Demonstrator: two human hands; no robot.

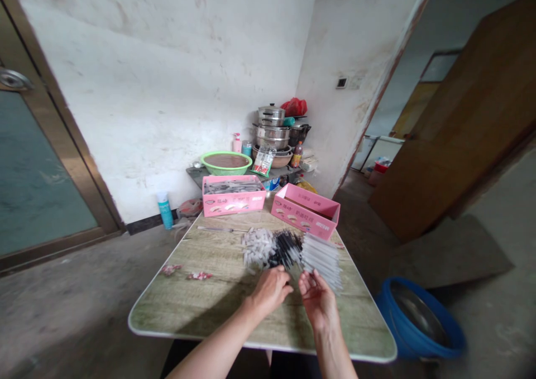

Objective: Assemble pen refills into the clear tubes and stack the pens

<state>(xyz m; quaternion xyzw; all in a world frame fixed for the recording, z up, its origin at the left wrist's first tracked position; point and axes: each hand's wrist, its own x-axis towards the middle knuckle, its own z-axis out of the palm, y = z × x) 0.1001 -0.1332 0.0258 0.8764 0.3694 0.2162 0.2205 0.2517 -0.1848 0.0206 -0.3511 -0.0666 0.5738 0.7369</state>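
My left hand (271,289) is over the table just in front of a pile of short black pieces (286,248), its fingers bent inward. What it pinches, if anything, is hidden behind the fingers. Palm turned up, my right hand (317,298) has its thumb and fingers drawn together at the near edge of a row of clear thin tubes (321,259), which look like pen barrels. Anything between those fingertips is too small and blurred to name. Left of the black pieces lies a heap of short white pieces (257,246). A long thin pen-like stick (220,229) lies farther left.
At the table's (188,301) far edge stand a pink box (233,205) filled with thin sticks and a second pink box (305,218). Behind them are a green basin (226,169) and stacked pots (272,130). A blue bucket (387,312) stands at the right.
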